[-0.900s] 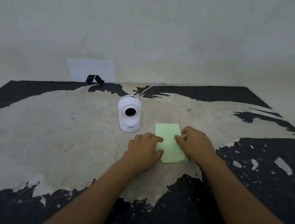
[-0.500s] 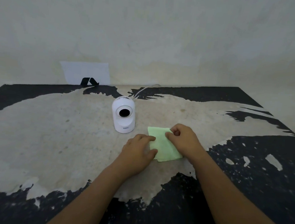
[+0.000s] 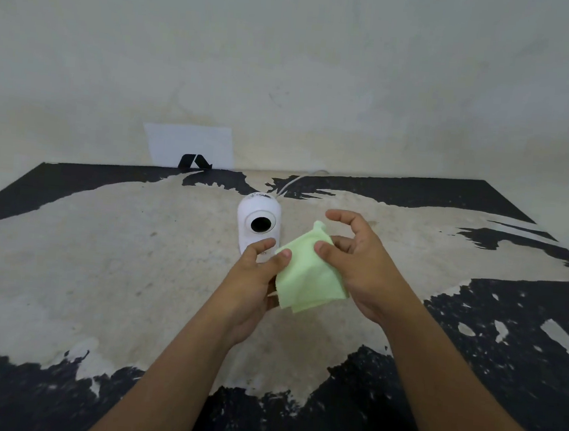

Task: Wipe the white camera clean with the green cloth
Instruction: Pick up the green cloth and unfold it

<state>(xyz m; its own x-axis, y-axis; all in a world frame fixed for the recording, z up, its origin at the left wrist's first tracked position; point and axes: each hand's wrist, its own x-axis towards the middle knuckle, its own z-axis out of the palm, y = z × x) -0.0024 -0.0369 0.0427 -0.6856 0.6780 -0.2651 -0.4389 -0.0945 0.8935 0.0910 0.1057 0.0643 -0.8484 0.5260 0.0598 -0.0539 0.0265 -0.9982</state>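
the green cloth is lifted off the table, pinched by the left hand at its left edge and by the right hand at its right, its other fingers spread. the white camera stands upright just behind, nearer the far edge, unwiped. judged next: bunch the cloth and bring it to the camera. bare room lies on all sides; a cable trails off the back.

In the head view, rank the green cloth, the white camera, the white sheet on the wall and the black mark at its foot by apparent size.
1. white sheet
2. green cloth, though it is held up nearer the lens, so this is unsure against the sheet
3. white camera
4. black mark
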